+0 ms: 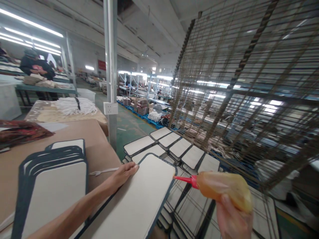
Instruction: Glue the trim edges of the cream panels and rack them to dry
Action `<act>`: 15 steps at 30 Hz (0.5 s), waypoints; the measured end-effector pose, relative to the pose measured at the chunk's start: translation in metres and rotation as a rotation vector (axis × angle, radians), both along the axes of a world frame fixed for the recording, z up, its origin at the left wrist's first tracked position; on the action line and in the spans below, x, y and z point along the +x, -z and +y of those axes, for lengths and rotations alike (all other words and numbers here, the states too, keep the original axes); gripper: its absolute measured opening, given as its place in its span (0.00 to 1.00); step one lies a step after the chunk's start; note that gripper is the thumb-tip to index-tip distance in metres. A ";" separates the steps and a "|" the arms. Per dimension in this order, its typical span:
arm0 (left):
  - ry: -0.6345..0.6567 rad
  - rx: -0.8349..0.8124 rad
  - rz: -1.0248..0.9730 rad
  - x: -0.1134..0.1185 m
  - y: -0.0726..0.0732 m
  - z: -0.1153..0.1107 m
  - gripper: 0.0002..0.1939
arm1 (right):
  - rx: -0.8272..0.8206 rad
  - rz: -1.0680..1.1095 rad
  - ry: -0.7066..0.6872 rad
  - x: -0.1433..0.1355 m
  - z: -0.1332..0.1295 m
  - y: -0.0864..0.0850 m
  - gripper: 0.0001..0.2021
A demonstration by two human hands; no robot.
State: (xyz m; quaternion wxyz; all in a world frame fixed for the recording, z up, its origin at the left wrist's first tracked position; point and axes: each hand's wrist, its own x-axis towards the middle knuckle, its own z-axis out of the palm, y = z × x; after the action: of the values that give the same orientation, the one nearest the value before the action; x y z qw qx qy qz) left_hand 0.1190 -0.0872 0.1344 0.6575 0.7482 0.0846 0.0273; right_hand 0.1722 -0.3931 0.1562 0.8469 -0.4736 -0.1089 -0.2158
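My left hand (128, 172) grips the upper left edge of a large white panel (139, 196) with a dark blue border and rounded corners. The panel is tilted in front of me. My right hand (233, 217) is closed around a squeeze bottle (224, 189) of amber liquid. Its red nozzle (184, 180) points left, with the tip at the panel's upper right edge. Left of my forearm, a stack of similar panels (58, 192) lies on the brown table.
The brown table (97, 132) holds a white strap bundle (74, 105) behind. More panels (179, 147) lie on racks beyond my hands. A wire rack (224, 76) rises at the right. A metal post (111, 66) stands mid-left. A person (37, 64) is far left.
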 end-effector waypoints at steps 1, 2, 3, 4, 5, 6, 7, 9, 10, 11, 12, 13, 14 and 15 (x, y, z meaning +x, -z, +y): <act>-0.011 -0.041 0.012 -0.001 0.001 0.000 0.27 | 0.012 0.011 -0.003 0.002 0.000 0.001 0.25; -0.021 -0.083 0.021 -0.002 0.003 0.001 0.27 | 0.020 0.023 -0.009 0.003 0.000 0.003 0.26; -0.025 -0.118 0.024 -0.002 0.006 0.001 0.26 | 0.020 0.036 -0.009 0.004 -0.001 0.005 0.26; -0.028 -0.148 0.024 -0.003 0.008 0.002 0.25 | 0.011 0.048 -0.009 0.003 -0.002 0.008 0.26; -0.033 -0.174 0.022 -0.003 0.010 0.002 0.25 | -0.003 0.055 -0.007 0.003 -0.003 0.010 0.26; -0.034 -0.192 0.022 -0.003 0.012 0.003 0.24 | -0.018 0.058 -0.011 0.001 -0.003 0.012 0.26; -0.035 -0.206 0.024 -0.002 0.014 0.004 0.24 | -0.030 0.061 -0.018 0.000 -0.003 0.014 0.27; -0.036 -0.218 0.030 -0.001 0.017 0.005 0.24 | -0.037 0.077 -0.033 -0.003 -0.001 0.015 0.28; -0.037 -0.220 0.037 0.000 0.017 0.006 0.24 | -0.036 0.088 -0.042 -0.004 0.000 0.015 0.28; -0.042 -0.220 0.043 0.001 0.017 0.006 0.24 | -0.035 0.097 -0.040 -0.005 0.002 0.014 0.28; -0.048 -0.221 0.048 0.001 0.017 0.006 0.24 | -0.036 0.102 -0.030 -0.006 0.004 0.013 0.28; -0.056 -0.224 0.050 0.002 0.016 0.006 0.25 | -0.044 0.100 -0.018 -0.006 0.005 0.013 0.28; -0.063 -0.229 0.054 0.002 0.016 0.006 0.25 | -0.066 0.088 -0.008 -0.006 0.006 0.013 0.28; -0.070 -0.236 0.056 0.002 0.015 0.006 0.26 | -0.098 0.072 0.003 -0.006 0.007 0.013 0.27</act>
State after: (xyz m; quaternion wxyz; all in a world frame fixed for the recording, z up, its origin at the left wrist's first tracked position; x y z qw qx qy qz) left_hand 0.1215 -0.0813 0.1197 0.7370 0.6626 0.1318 0.0190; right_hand 0.1658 -0.3863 0.1433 0.8257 -0.5222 -0.0880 -0.1943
